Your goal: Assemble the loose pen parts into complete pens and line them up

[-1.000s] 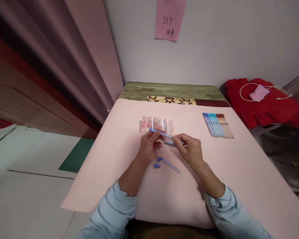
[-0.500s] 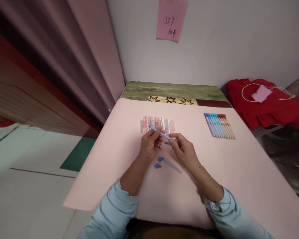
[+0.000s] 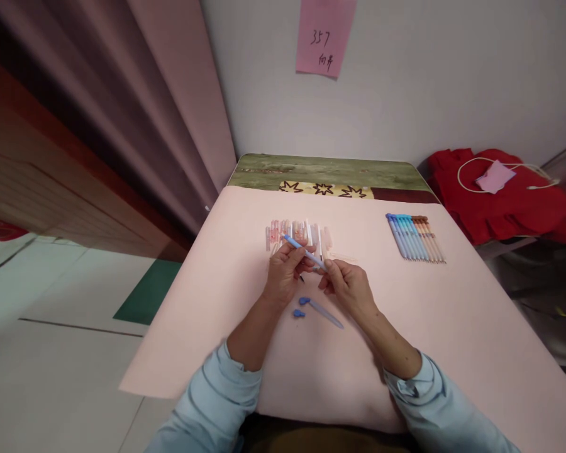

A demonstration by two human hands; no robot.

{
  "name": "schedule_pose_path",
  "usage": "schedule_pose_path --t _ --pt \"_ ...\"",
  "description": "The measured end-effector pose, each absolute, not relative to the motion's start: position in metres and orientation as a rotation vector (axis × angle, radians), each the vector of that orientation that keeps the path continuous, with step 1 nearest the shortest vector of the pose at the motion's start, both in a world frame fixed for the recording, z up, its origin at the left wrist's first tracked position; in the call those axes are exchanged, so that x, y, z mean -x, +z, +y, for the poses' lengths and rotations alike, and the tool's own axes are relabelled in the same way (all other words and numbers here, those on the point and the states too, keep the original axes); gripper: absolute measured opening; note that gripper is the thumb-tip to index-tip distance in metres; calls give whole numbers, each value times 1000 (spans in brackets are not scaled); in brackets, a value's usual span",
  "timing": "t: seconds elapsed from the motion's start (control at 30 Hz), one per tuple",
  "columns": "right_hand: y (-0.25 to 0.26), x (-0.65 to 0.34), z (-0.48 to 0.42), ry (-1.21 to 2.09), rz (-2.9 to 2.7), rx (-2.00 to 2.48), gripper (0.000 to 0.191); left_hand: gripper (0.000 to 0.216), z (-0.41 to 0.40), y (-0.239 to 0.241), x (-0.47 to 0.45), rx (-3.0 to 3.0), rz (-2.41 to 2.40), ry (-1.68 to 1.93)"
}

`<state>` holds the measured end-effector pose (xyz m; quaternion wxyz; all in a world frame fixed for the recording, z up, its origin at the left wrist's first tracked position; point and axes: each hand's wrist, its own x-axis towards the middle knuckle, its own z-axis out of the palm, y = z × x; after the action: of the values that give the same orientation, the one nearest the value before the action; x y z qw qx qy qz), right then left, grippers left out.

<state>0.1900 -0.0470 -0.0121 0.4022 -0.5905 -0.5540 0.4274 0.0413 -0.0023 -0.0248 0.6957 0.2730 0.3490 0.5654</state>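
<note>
While both hands meet over the sheet (image 3: 207, 302), I see L hand (image 3: 283, 282) pinching the pen (image 3: 293, 243) mid-barrel and R hand (image 3: 349, 288) closed on its near end, just above sheet centre. Pen's prob. light, stiff, slick plastic; fingertip hold mid-barrel suits.
</note>
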Motion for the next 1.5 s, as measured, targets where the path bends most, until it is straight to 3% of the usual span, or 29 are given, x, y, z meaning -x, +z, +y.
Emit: schedule_pose_path --t 0.37,0.67,0.87,0.97,1.1,1.5 --pt "-19 -191 -45 1004 -1402 1480 33 31 1 -29 -41 -638 797 1321" --pt "-13 -192 -45 1168 -1394 1466 52 29 -1 -28 -41 -647 789 1311" --pt "-13 -190 -45 955 -1380 1514 38 29 -1 -28 -42 -678 784 1286" --pt "-12 -190 -45 1051 -1342 1515 34 30 -2 -28 -42 -699 782 1272" --pt "-8 -191 -46 1139 -1395 1501 36 32 -3 -27 -42 -702 800 1258" --pt "-9 -192 -45 1006 -1483 1518 37 33 -4 -25 -41 -731 792 1241"
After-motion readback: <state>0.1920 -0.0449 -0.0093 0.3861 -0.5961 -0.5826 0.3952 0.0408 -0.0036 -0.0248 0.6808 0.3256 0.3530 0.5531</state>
